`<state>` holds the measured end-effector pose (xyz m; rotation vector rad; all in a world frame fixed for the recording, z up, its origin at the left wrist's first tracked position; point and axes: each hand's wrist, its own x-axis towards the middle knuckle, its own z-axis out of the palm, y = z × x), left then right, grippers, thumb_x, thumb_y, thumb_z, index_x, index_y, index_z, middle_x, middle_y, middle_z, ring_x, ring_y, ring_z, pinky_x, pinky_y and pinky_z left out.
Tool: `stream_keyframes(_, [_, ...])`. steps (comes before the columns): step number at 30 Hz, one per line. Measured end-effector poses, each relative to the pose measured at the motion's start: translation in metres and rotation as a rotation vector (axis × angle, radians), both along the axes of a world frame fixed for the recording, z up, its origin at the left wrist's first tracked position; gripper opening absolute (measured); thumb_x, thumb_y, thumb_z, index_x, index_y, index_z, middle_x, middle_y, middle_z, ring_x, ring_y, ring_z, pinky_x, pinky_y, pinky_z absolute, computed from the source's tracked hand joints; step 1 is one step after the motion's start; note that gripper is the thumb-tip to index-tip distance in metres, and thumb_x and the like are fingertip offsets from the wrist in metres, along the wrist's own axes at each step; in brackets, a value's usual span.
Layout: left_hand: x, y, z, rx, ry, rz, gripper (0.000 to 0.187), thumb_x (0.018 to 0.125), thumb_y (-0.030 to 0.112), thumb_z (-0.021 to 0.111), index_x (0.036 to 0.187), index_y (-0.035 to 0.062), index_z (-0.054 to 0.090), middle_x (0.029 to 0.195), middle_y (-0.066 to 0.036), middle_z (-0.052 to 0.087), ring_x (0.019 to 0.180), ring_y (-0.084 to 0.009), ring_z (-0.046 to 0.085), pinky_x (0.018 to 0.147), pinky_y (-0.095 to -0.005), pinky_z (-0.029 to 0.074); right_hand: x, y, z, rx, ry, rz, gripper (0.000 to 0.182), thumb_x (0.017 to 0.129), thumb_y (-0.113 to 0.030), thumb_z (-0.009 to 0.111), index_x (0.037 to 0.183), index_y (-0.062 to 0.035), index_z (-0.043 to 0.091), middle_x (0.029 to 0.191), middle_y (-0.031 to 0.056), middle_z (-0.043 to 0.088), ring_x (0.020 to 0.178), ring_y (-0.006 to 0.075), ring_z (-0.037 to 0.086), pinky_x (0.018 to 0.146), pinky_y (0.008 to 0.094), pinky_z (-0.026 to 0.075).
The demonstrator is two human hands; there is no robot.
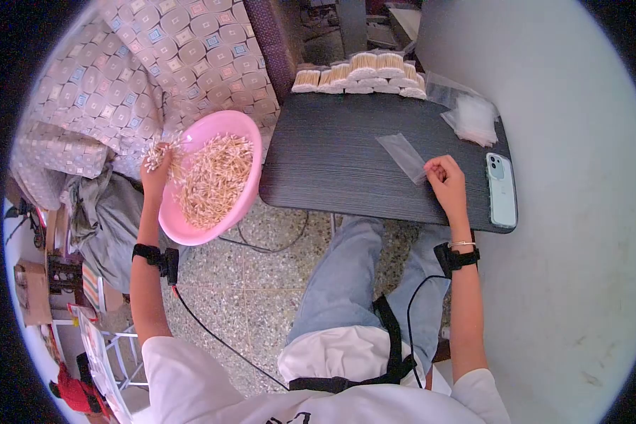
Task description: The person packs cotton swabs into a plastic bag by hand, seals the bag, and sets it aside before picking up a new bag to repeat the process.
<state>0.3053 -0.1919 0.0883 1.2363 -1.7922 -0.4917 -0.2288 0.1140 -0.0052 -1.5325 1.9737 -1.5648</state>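
Note:
A pink bowl (256, 148) full of cotton swabs (215, 180) stands at the left, tilted. At its left rim my left hand (157, 168) is closed around a bunch of cotton swabs (164, 152), their white tips fanned out. Over the right part of the black table (332, 155), my right hand (445, 180) pinches the lower end of a flat, clear plastic bag (403, 157). The bag looks empty.
Packed bundles of cotton swabs (364, 67) are piled along the table's far edge. A stack of clear bags (473, 119) lies at the far right corner, with a phone (502, 191) nearer. A wall (572, 212) rises at the right. Patterned fabric (198, 49) is behind the bowl.

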Motion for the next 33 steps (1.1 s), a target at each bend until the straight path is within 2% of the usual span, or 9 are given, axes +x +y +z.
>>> stream_keyframes(10, [-0.043,0.027,0.027,-0.091,0.111,-0.054,0.018,0.089,0.010,0.063,0.105,0.0031,0.065,0.084,0.005,0.060,0.074,-0.0031,0.051,0.065,-0.0205,0.042,-0.001,0.000,-0.001,0.017,0.009,-0.009,0.007,0.077,0.001,0.061,0.081,-0.0039,0.061,0.077,0.0020,0.052,0.061,0.0097,0.048,0.056,0.0233,0.039])
stream_keyframes(20, [-0.146,0.055,0.049,-0.103,0.225,-0.162,0.021,0.087,0.009,0.065,0.108,0.0051,0.066,0.090,0.001,0.064,0.078,-0.0052,0.055,0.068,-0.0216,0.044,0.000,-0.001,-0.002,-0.004,-0.019,-0.003,0.007,0.076,0.002,0.060,0.081,-0.0036,0.061,0.076,0.0019,0.051,0.061,0.0093,0.047,0.056,0.0232,0.039])
stream_keyframes(25, [-0.223,0.050,0.013,0.028,0.313,-0.279,0.023,0.084,0.014,0.070,0.106,0.0072,0.066,0.090,-0.001,0.067,0.077,-0.0080,0.061,0.068,-0.0234,0.049,0.000,-0.002,-0.003,-0.011,-0.032,0.009,0.008,0.076,0.002,0.060,0.082,-0.0038,0.061,0.076,0.0020,0.051,0.061,0.0093,0.047,0.056,0.0227,0.039])
stream_keyframes(28, [-0.271,0.071,-0.001,0.111,0.427,-0.515,0.020,0.084,0.012,0.069,0.102,0.0056,0.066,0.088,-0.001,0.067,0.077,-0.0073,0.060,0.067,-0.0231,0.049,-0.002,-0.001,-0.004,-0.023,-0.014,-0.010,0.010,0.075,0.003,0.061,0.082,-0.0037,0.061,0.076,0.0015,0.051,0.061,0.0086,0.046,0.056,0.0220,0.039])
stream_keyframes(30, [-0.293,0.079,-0.012,0.154,0.404,-0.549,0.018,0.084,0.010,0.069,0.100,0.0048,0.066,0.086,0.000,0.066,0.076,-0.0066,0.059,0.066,-0.0228,0.048,-0.003,-0.001,-0.005,-0.051,-0.042,-0.019,0.011,0.075,0.004,0.061,0.083,-0.0036,0.060,0.076,0.0011,0.051,0.061,0.0080,0.047,0.056,0.0217,0.039])
stream_keyframes(32, [-0.309,0.079,-0.030,0.193,0.319,-0.547,0.018,0.086,0.012,0.066,0.103,0.0076,0.067,0.092,0.000,0.066,0.081,-0.0068,0.059,0.070,-0.0230,0.048,-0.003,-0.001,-0.005,-0.051,-0.062,-0.016,0.012,0.074,0.004,0.061,0.083,-0.0035,0.060,0.076,0.0007,0.051,0.062,0.0075,0.047,0.056,0.0215,0.039])
stream_keyframes(33, [-0.319,0.075,-0.047,0.178,0.377,-0.543,0.018,0.083,0.011,0.069,0.099,0.0049,0.065,0.085,0.001,0.065,0.073,-0.0056,0.057,0.066,-0.0221,0.046,-0.003,-0.001,-0.004,-0.037,-0.067,-0.009,0.012,0.074,0.004,0.062,0.083,-0.0035,0.060,0.077,0.0006,0.051,0.062,0.0073,0.047,0.056,0.0215,0.039])
